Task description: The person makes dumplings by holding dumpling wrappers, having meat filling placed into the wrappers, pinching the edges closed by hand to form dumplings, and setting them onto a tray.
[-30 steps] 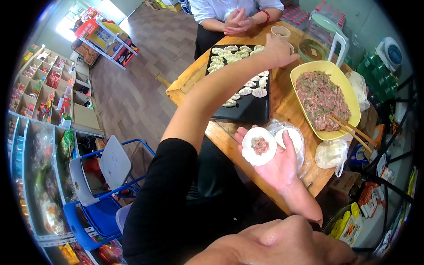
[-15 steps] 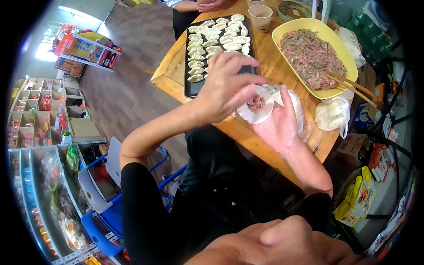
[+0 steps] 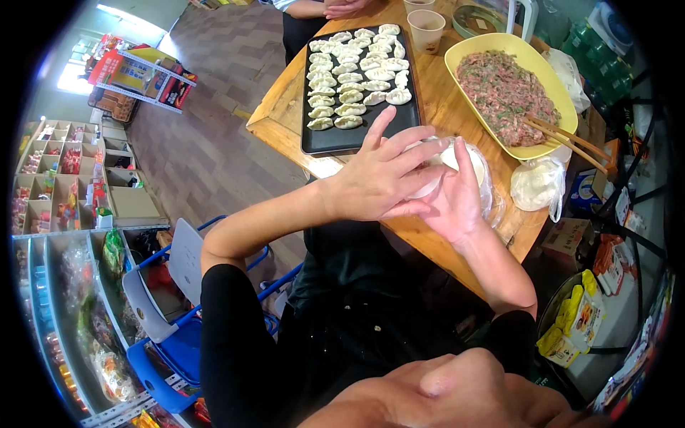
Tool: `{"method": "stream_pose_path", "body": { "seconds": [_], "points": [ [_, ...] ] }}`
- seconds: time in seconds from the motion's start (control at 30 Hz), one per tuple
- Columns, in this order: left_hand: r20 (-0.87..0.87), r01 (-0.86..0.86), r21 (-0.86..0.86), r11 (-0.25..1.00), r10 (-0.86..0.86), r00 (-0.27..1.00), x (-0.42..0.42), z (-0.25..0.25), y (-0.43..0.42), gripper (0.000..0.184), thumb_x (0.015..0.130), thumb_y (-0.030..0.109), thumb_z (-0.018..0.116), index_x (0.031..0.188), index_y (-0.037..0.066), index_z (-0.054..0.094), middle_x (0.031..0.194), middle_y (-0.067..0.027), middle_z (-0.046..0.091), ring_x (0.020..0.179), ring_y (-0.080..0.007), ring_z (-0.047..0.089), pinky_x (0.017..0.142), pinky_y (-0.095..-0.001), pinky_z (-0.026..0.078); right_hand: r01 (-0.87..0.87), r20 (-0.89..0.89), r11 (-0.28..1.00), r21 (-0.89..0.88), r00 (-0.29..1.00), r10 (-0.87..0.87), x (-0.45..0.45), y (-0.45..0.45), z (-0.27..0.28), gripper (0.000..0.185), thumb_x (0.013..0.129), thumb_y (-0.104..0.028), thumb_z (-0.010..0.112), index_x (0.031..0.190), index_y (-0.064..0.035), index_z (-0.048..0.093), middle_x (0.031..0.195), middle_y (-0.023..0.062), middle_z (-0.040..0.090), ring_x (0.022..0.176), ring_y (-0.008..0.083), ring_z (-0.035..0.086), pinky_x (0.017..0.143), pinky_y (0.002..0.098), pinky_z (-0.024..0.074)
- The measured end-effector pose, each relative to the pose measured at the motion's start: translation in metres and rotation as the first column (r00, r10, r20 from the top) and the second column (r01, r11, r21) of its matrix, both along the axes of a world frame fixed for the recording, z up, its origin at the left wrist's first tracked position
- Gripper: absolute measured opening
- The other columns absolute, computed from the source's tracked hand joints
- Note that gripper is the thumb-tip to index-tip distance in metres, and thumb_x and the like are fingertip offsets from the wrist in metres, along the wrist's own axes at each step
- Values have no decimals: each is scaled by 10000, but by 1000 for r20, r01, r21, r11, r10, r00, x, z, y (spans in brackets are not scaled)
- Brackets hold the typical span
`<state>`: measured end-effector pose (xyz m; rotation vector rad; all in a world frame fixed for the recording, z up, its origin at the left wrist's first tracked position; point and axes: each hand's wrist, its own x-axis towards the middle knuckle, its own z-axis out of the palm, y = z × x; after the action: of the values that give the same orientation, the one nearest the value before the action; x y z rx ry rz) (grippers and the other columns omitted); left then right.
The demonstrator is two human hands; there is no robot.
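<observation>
My right hand (image 3: 457, 196) is palm up with its thumb raised, and a round white dough wrapper (image 3: 427, 187) lies on it, partly hidden. Over the wrapper my left hand (image 3: 382, 171) is spread, fingers apart, its thumb near the wrapper's lower edge. The filling is hidden behind the left fingers. Just beyond the hands, more white wrappers (image 3: 474, 165) sit in clear plastic. A black tray (image 3: 332, 141) holds rows of folded dumplings (image 3: 349, 109). At the right, a yellow bowl (image 3: 455, 51) contains meat filling (image 3: 506, 96), with chopsticks (image 3: 567, 139) resting in it.
A wooden table (image 3: 275, 110) carries paper cups (image 3: 427, 32), a round glass dish (image 3: 477, 21) and a bag of dough (image 3: 536, 184). Another person's hands (image 3: 346, 7) show at the top. Blue-framed chairs (image 3: 178, 342) and shelves (image 3: 82, 307) stand left.
My left hand first came back from the far cups, then moved over the wrapper, covering its filling. The view has shifted, bringing the whole tray into sight.
</observation>
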<state>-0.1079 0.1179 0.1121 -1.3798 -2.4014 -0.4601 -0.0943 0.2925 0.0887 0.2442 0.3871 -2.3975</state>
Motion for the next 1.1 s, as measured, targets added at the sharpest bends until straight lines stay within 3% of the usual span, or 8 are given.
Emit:
{"method": "stream_pose_path", "body": {
  "seconds": [0.33, 0.43, 0.5, 0.6, 0.73, 0.93, 1.07, 1.1],
  "points": [
    [11, 52, -1, 999, -52, 999, 12, -7, -26, 411, 851, 459, 612, 1122, 158, 683, 1384, -95, 490, 1287, -312, 426, 1121, -584, 146, -2, -19, 997, -80, 1000, 1, -6, 1, 0, 724, 965, -621, 307, 1294, 4, 465, 1296, 145, 532, 1204, 266, 516, 1017, 397, 419],
    [16, -2, 46, 999, 1, 1000, 13, -3, -24, 436, 780, 437, 677, 1099, 139, 667, 1403, -114, 450, 1310, -315, 391, 1102, -594, 162, -6, -8, 954, -300, 1000, 4, -5, 0, -13, 736, 965, -624, 301, 1302, 8, 470, 1305, 144, 529, 1208, 255, 508, 1036, 384, 397],
    [24, -166, 78, 983, 164, 986, 10, 0, -17, 537, 915, 563, 446, 1136, 133, 682, 1392, -143, 468, 1296, -367, 387, 1105, -573, 165, -17, -2, 998, -56, 1000, 17, -1, -2, -3, 742, 967, -622, 298, 1303, 14, 475, 1301, 137, 530, 1219, 243, 500, 1056, 386, 377],
    [124, -206, 110, 972, 192, 974, -3, 1, -17, 579, 924, 587, 401, 1124, 123, 683, 1382, -156, 467, 1296, -380, 377, 1092, -577, 175, -7, -33, 999, -41, 999, 5, 0, -4, -4, 742, 969, -617, 298, 1312, 20, 463, 1295, 135, 530, 1224, 244, 495, 1078, 394, 353],
    [165, -180, 75, 981, 165, 972, -11, -2, -20, 454, 897, 491, 481, 1110, 149, 690, 1360, -155, 481, 1293, -370, 382, 1079, -581, 199, -31, -53, 990, -136, 998, 24, 0, -5, -8, 749, 972, -610, 298, 1331, 33, 437, 1298, 144, 527, 1224, 251, 496, 1101, 402, 329],
    [10, -207, 111, 972, 207, 978, -7, -10, -48, 428, 889, 463, 504, 1140, 168, 687, 1360, -143, 482, 1267, -364, 413, 1087, -561, 209, 3, -2, 1000, -28, 1000, -3, -4, -4, 5, 781, 968, -622, 287, 1354, 47, 407, 1382, 183, 475, 1286, 284, 459, 1114, 426, 319],
    [-184, -13, 147, 989, 40, 982, 12, -25, -51, 391, 803, 399, 696, 1146, 211, 687, 1350, -124, 484, 1254, -313, 447, 1111, -550, 231, -26, -15, 996, -86, 1000, 25, -5, -1, 7, 790, 964, -630, 275, 1361, 40, 403, 1416, 214, 442, 1288, 298, 462, 1105, 435, 334],
    [-204, 29, 138, 990, 0, 979, 18, -26, -49, 434, 727, 289, 785, 1144, 245, 672, 1345, -95, 488, 1269, -285, 447, 1126, -549, 241, -49, -5, 993, -104, 999, 49, -5, -1, 6, 786, 964, -629, 273, 1362, 37, 403, 1415, 220, 442, 1275, 299, 475, 1101, 435, 340]
  ]
}}
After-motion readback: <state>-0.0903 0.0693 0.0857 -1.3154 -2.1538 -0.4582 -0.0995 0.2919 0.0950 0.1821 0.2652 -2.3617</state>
